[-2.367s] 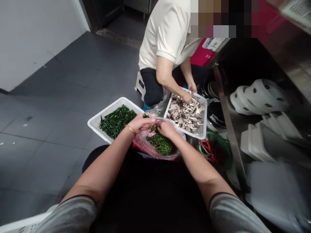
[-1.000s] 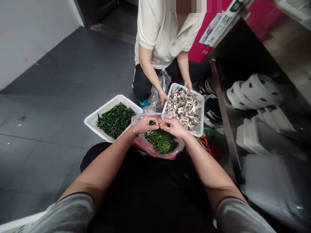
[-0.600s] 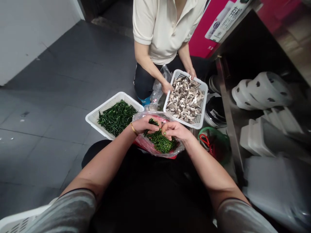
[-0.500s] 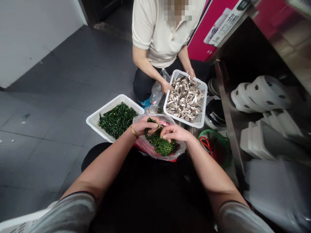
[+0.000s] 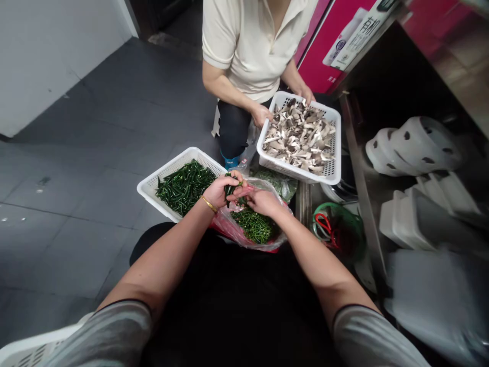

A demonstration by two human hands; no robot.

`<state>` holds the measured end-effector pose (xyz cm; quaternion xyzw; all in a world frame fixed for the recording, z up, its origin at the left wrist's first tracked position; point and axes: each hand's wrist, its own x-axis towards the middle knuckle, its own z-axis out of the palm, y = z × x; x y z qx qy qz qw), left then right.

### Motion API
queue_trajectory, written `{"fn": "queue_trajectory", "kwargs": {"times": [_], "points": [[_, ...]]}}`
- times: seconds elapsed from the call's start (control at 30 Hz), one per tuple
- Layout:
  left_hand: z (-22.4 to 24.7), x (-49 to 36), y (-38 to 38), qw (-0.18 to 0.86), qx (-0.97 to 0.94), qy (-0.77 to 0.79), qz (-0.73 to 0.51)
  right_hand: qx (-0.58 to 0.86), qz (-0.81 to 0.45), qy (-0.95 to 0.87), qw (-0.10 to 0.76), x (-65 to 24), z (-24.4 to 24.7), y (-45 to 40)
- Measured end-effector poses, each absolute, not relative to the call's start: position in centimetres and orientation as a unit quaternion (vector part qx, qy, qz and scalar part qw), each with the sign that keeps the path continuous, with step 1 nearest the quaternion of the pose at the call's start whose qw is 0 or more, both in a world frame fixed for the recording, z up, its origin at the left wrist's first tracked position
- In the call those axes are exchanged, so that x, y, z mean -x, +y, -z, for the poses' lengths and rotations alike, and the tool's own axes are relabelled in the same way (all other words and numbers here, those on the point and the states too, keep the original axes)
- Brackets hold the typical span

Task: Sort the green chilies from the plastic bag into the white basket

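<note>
My left hand (image 5: pixel 221 189), with a gold bracelet at the wrist, is closed around a few dark green chili peppers (image 5: pixel 229 189). My right hand (image 5: pixel 265 202) meets its fingertips; its own fingers are bent and partly hidden, so what they hold does not show. Both hands hover over a clear plastic bag (image 5: pixel 225 223) that holds a heap of thin green stems (image 5: pixel 254 227). Left of the bag stands a white perforated basket (image 5: pixel 151 198) with many green chili peppers (image 5: pixel 183 186) in it.
Opposite me, a person in a cream shirt (image 5: pixel 248 56) grips a white basket (image 5: pixel 263 154) of torn mushrooms (image 5: pixel 301 137). A green container (image 5: pixel 344 221) with red-handled scissors (image 5: pixel 324 224) stands to the right, beside a metal shelf of white containers (image 5: pixel 405 219).
The other person's mushroom basket has moved up and to the right, uncovering a bag of greens below it. My right hand has turned and come closer to my left.
</note>
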<state>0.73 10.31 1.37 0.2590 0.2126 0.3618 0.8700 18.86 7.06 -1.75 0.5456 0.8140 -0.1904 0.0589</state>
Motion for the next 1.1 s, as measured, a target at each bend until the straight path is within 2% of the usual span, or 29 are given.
{"fn": "queue_trajectory", "kwargs": {"times": [0.13, 0.27, 0.4, 0.5, 0.63, 0.87, 1.1], "points": [[-0.8, -0.9, 10.6, 0.874, -0.266, 0.247, -0.323, -0.593, 0.393, 0.687, -0.149, -21.8, -0.1, 7.0], [-0.2, -1.7, 10.2, 0.846, -0.307, 0.317, -0.301, -0.578, 0.582, 0.502, -0.275, -22.3, -1.0, 6.0], [0.2, -2.9, 8.7, 0.807, -0.381, 0.362, -0.270, -0.570, 0.602, 0.481, -0.287, -20.8, -1.0, 5.0], [0.5, -3.6, 7.8, 0.772, -0.400, 0.391, -0.302, -0.580, 0.581, 0.484, -0.301, -19.3, -0.6, 4.5], [0.7, -3.7, 7.7, 0.743, -0.396, 0.409, -0.352, -0.565, 0.602, 0.414, -0.382, -17.6, -0.1, 4.6], [-0.3, -2.3, 7.1, 0.722, -0.416, 0.440, -0.334, -0.495, 0.663, 0.276, -0.489, -16.6, -0.9, 4.7], [-2.3, -0.6, 5.4, 0.737, -0.459, 0.439, -0.233, -0.497, 0.626, 0.419, -0.430, -18.0, -1.6, 3.8]]}}
